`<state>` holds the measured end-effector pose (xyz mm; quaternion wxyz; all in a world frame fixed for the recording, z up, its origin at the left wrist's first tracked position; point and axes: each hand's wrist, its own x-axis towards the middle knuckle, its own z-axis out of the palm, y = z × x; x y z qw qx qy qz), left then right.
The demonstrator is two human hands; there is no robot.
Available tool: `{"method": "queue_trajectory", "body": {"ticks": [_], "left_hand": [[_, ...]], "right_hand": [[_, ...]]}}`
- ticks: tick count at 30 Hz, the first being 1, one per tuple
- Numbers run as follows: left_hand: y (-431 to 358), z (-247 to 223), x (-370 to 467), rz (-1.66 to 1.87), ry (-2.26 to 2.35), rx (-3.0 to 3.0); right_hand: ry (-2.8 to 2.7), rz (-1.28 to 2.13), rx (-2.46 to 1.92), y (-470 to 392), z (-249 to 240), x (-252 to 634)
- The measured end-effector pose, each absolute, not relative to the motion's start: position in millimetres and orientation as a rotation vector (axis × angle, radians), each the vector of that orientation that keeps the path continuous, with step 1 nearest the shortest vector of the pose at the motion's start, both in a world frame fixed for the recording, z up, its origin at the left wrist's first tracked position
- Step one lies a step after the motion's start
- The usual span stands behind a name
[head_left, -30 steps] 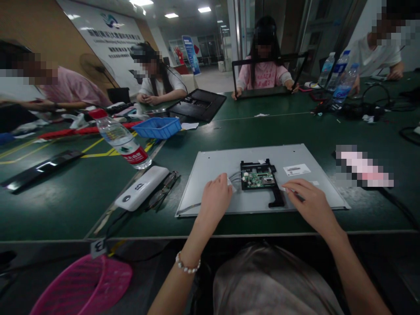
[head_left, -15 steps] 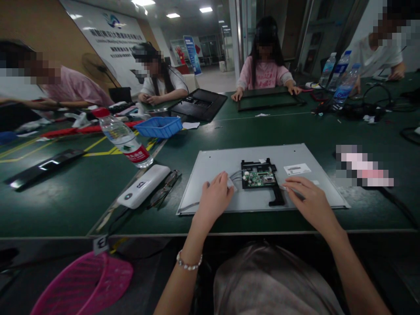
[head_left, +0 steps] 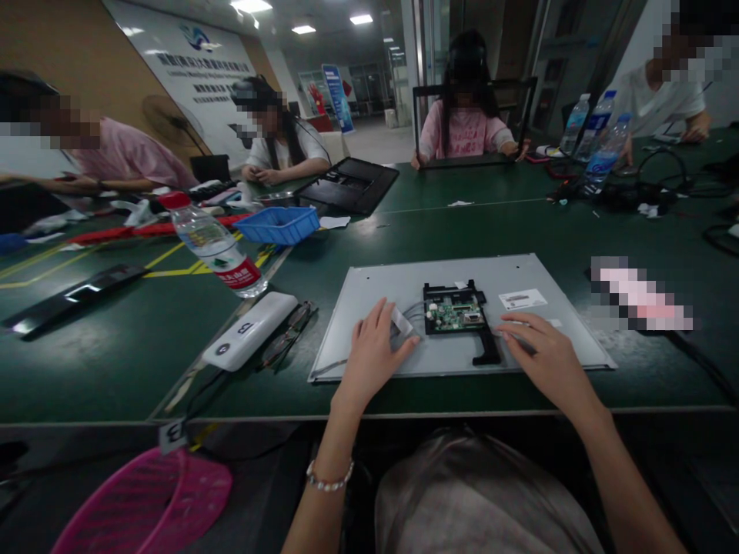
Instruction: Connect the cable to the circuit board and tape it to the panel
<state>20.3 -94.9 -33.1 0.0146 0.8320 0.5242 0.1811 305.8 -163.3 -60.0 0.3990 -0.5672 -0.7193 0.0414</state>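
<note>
A grey metal panel (head_left: 358, 308) lies flat near the table's front edge. On its middle sits a black bracket (head_left: 488, 348) with a green circuit board (head_left: 453, 314); thin grey cables run left from the board to a whitish tape piece (head_left: 400, 323). My left hand (head_left: 376, 350) rests over the panel's left part beside this tape, thumb apart from the other fingers. To the right of the bracket, my right hand (head_left: 536, 346) has its thumb and index finger close together at a small pale piece, too small to make out. A white label (head_left: 522, 299) is stuck behind that hand.
Left of the panel are glasses (head_left: 289, 335), a white power bank (head_left: 251, 331), a water bottle (head_left: 216, 250) and a blue tray (head_left: 279, 225). A pink basket (head_left: 196, 492) stands below the edge. Opposite, a person holds a black frame (head_left: 473, 162).
My left hand's fingers have spread from their closed shape, uncovering more of the whitish tape. My right hand has barely moved. The person opposite has raised the black frame upright.
</note>
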Motion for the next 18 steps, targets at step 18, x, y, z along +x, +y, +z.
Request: {"method": "queue_trajectory", "body": {"ticks": [18], "left_hand": [[-95.2, -23.9, 22.1, 0.672, 1.523, 2.767]], "right_hand": [[-1.764, 0.120, -1.535, -159.4, -65.9, 308.9]]}}
